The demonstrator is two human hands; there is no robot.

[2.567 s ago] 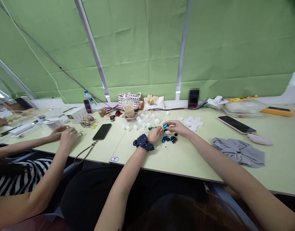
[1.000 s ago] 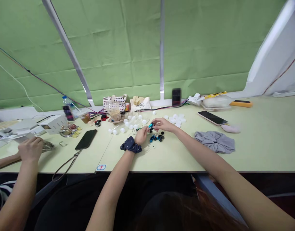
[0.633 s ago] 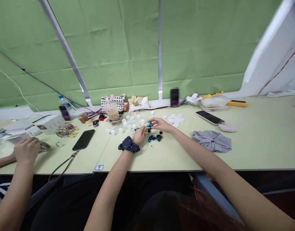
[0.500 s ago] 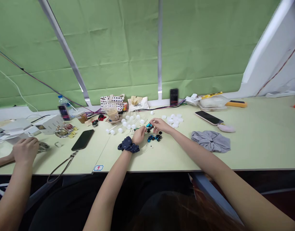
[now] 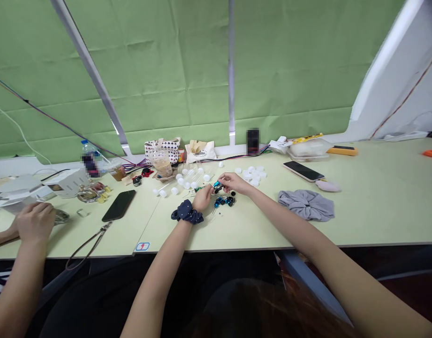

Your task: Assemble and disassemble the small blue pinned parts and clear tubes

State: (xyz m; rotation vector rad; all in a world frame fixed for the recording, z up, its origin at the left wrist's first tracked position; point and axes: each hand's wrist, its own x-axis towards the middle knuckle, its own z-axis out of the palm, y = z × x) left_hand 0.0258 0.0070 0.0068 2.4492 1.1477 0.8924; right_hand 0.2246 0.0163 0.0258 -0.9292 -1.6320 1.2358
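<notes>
My left hand (image 5: 202, 198), with a dark dotted scrunchie (image 5: 188, 212) round its wrist, is closed at the left side of a small blue toy car (image 5: 218, 186). From the right, my right hand (image 5: 236, 182) pinches the same car, which is held just above the table. Fingers hide part of it. Below it, a second blue and black toy car (image 5: 223, 202) lies on the table in what look like loose pieces. A small black wheel (image 5: 233, 193) sits by my right hand. Thin metal rods (image 5: 212, 214) lie near my left wrist.
Clear tubes with white caps (image 5: 180, 181) and loose white caps (image 5: 253, 175) lie beyond my hands. A grey cloth headband (image 5: 306, 205) and a phone (image 5: 303, 171) are to the right. Another phone (image 5: 119, 205) and a co-worker's hand (image 5: 36, 220) are at left.
My right hand's fingers have drawn closer together on the toy car. The car has turned slightly between my hands. The whole view has shifted a little.
</notes>
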